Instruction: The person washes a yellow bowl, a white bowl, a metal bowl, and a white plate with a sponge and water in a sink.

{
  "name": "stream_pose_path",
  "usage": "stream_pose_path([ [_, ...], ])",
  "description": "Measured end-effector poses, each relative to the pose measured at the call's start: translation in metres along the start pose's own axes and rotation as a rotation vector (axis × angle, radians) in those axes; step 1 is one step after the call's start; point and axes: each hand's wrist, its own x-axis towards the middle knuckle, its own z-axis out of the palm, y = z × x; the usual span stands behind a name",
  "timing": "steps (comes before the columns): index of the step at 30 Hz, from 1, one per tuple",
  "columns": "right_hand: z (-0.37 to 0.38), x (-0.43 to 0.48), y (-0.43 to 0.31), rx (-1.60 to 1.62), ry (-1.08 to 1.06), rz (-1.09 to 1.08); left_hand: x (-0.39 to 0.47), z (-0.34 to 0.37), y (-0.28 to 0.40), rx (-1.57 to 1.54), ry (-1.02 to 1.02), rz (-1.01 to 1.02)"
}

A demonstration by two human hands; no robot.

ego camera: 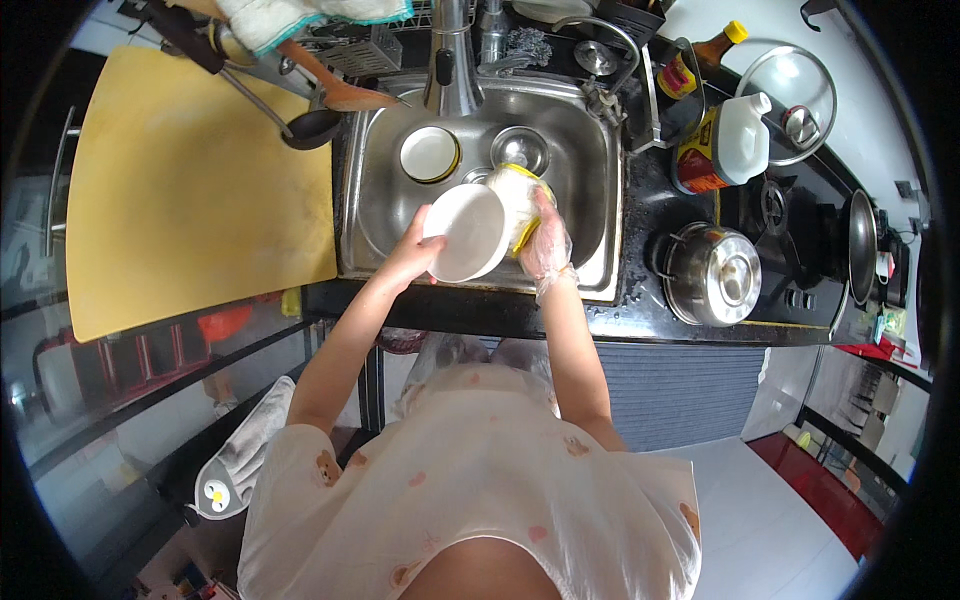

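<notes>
My left hand [414,247] grips the rim of a white bowl [469,234], thumb over its edge, above the front of a stainless steel sink [382,217]. On my right hand [546,244] is a clear plastic glove, bunched at the wrist. That hand holds a white cloth with yellow edging [517,199] close against the bowl's right side. Farther back in the basin, a small white dish with a dark and yellow rim [427,154] lies to the left. A round metal dish [519,150] is to its right, beside the drain. The faucet [452,67] stands behind them.
Left of the sink lies a yellow cutting board [195,202], with a black ladle [311,130] and a wooden spatula [352,96] jutting over. To the right are a steel pot [712,277], a white jug [739,142], a brown bottle [705,60] and a glass lid [787,82].
</notes>
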Motion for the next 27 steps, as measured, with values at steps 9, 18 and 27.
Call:
stream_pose_path([
  [9, -0.038, -0.021, -0.023, 0.095, 0.037, -0.127, 0.083, 0.016, -0.006, -0.272, 0.080, -0.051],
  [18, -0.047, -0.067, -0.045, 0.356, 0.092, -0.185, 0.196, 0.072, -0.017, -0.015, 0.276, -0.093],
  [27, -0.061, -0.073, -0.035, 0.404, 0.051, -0.271, 0.227, 0.072, -0.051, 0.394, 0.324, -0.216],
])
